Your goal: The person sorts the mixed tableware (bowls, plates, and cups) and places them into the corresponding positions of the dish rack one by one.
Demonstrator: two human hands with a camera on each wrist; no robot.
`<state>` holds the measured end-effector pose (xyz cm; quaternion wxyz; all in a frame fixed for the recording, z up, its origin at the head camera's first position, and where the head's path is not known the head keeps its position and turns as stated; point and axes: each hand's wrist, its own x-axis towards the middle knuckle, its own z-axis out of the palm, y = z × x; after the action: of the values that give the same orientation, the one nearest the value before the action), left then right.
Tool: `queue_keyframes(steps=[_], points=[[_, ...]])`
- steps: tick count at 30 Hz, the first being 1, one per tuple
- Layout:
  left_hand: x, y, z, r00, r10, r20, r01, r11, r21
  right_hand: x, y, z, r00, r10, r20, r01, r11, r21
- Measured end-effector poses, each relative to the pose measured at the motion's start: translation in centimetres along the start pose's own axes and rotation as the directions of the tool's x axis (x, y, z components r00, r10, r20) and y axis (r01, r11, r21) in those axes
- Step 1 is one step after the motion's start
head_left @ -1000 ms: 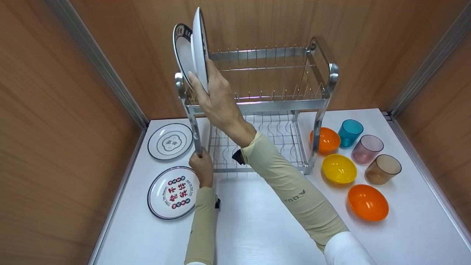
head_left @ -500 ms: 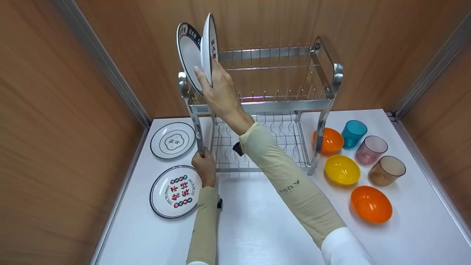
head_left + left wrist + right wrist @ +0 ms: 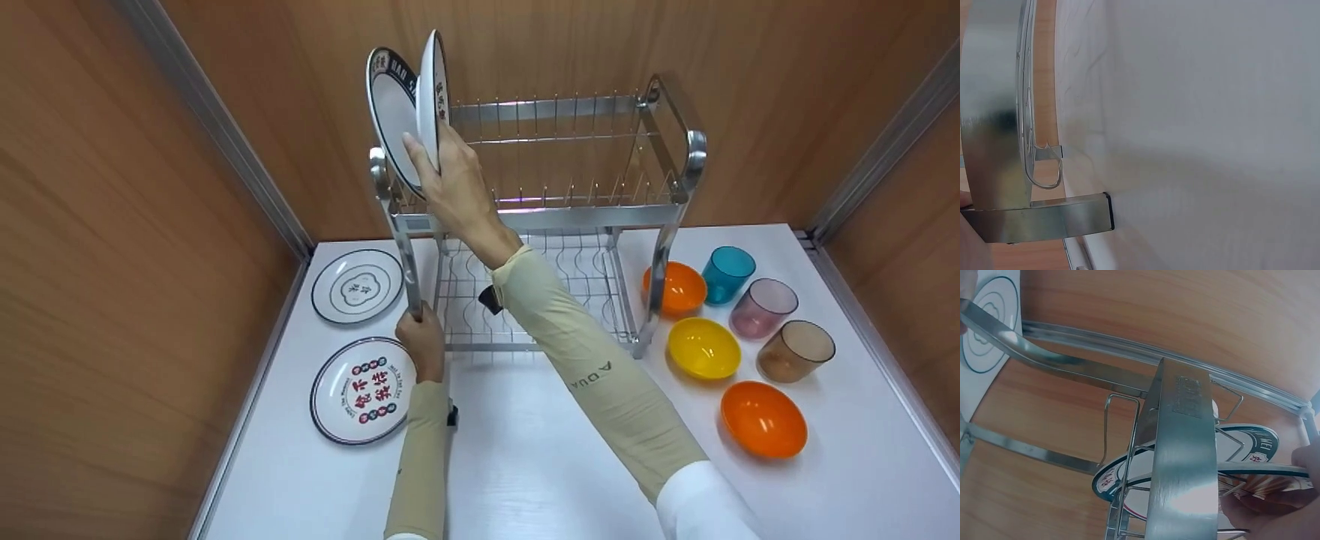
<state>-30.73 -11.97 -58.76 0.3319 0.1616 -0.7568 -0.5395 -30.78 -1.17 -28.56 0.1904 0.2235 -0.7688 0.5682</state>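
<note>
In the head view my right hand pinches a white dark-rimmed plate, thumb on one face and fingers on the other. The plate stands on edge at the left end of the upper tier of a metal dish rack. Just left of it a second plate leans upright in the same tier. The right wrist view shows the held plate behind the rack's end bar, its lower part among the wires. My left hand grips the rack's left front leg low down.
Two plates, one with a flower outline and one with red characters, lie flat left of the rack. On the right stand orange bowls, a yellow bowl, and teal, pink and brown cups. Wooden walls enclose the table.
The held plate has shifted slightly right and down relative to the rack, turning more of its printed face into view. My left hand keeps its grip on the leg.
</note>
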Motion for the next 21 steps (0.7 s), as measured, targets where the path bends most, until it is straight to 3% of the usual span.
queue_keyframes(steps=[11,21], points=[[-0.1,-0.3,0.3,1.0,-0.012,0.0,0.012,0.999,-0.032,0.8,0.4,-0.2,0.998,0.056,0.019,-0.056,0.998,-0.005],[-0.6,-0.1,0.5,1.0,-0.028,0.012,0.029,0.998,-0.05,1.2,1.2,0.3,0.996,0.085,-0.007,-0.085,0.981,-0.175]])
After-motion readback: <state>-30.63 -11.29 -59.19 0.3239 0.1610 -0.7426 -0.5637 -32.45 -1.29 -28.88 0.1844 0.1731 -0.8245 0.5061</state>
